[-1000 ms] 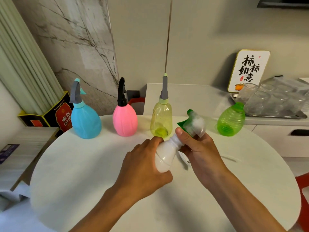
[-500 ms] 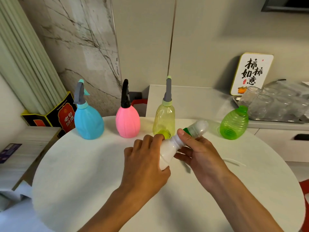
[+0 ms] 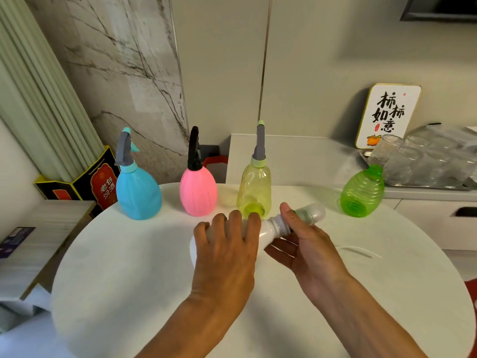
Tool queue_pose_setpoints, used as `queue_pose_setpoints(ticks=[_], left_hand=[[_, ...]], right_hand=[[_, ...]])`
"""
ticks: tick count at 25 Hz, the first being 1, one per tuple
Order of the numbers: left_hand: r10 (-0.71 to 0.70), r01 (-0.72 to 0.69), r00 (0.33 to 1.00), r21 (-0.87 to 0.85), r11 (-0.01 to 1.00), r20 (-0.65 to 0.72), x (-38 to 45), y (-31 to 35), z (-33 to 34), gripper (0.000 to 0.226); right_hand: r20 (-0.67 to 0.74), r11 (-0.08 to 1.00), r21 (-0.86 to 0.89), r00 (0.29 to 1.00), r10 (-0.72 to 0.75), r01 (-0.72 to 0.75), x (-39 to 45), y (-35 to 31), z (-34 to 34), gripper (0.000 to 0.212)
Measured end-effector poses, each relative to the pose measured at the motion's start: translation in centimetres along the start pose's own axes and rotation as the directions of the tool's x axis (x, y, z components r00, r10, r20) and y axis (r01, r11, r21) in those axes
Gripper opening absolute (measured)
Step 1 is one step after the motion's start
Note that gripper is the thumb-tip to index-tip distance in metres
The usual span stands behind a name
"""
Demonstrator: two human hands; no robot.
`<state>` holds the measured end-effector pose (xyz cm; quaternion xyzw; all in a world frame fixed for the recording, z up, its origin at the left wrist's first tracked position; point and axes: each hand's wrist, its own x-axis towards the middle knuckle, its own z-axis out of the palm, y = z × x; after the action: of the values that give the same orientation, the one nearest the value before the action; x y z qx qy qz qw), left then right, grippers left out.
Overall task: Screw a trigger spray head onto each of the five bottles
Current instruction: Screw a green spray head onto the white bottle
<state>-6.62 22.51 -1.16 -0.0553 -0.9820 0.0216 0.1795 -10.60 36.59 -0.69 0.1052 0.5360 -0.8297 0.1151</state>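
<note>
My left hand (image 3: 227,251) wraps the body of a white bottle (image 3: 268,232) that lies tilted over the round white table (image 3: 129,267). My right hand (image 3: 304,244) grips the neck collar of a whitish spray head (image 3: 309,214) with a green part, fitted at the bottle's mouth. Behind stand a blue bottle (image 3: 138,192), a pink bottle (image 3: 198,191) and a yellow bottle (image 3: 254,189), each with a trigger head on. A green ribbed bottle (image 3: 361,195) stands at the right with no head on its neck.
A thin clear tube (image 3: 358,250) lies on the table right of my hands. Behind the table a counter carries a tray of glass cups (image 3: 426,161) and a sign (image 3: 387,115). A dark printed box (image 3: 103,182) stands at the left wall.
The white bottle has tipped lower and further left in my left hand. My right hand has turned around the spray head, so the green part is now mostly hidden.
</note>
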Motion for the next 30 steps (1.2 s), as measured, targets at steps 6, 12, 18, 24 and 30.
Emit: queue_pose_setpoints(ticks=[6, 12, 18, 24, 30], left_hand=[[0.019, -0.022, 0.998, -0.054, 0.998, -0.053, 0.0, 0.3, 0.1, 0.084], [0.027, -0.026, 0.995, 0.009, 1.0, -0.095, 0.2, 0.1, 0.2, 0.088], [0.003, -0.023, 0.993, -0.179, 0.984, -0.115, 0.3, -0.1, -0.1, 0.088], [0.023, 0.221, 0.948, -0.711, 0.668, 0.316, 1.2, -3.3, -1.1, 0.085], [0.054, 0.164, 0.97, -0.805, 0.57, 0.236, 1.0, -2.5, -0.4, 0.087]], right_hand=[[-0.067, 0.999, -0.04, 0.998, -0.016, 0.013, 0.2, -0.6, -0.3, 0.053], [-0.024, 0.967, -0.192, 0.986, 0.164, -0.165, 0.1, -0.8, -0.3, 0.054], [0.142, 1.0, 0.008, 0.99, 0.022, -0.024, 0.4, -1.0, -0.7, 0.032], [0.238, 0.989, -0.011, 0.961, -0.142, 0.149, 0.4, -2.5, -1.0, 0.041], [0.276, 0.968, 0.06, 0.928, -0.251, 0.244, 0.5, -2.9, -1.2, 0.029]])
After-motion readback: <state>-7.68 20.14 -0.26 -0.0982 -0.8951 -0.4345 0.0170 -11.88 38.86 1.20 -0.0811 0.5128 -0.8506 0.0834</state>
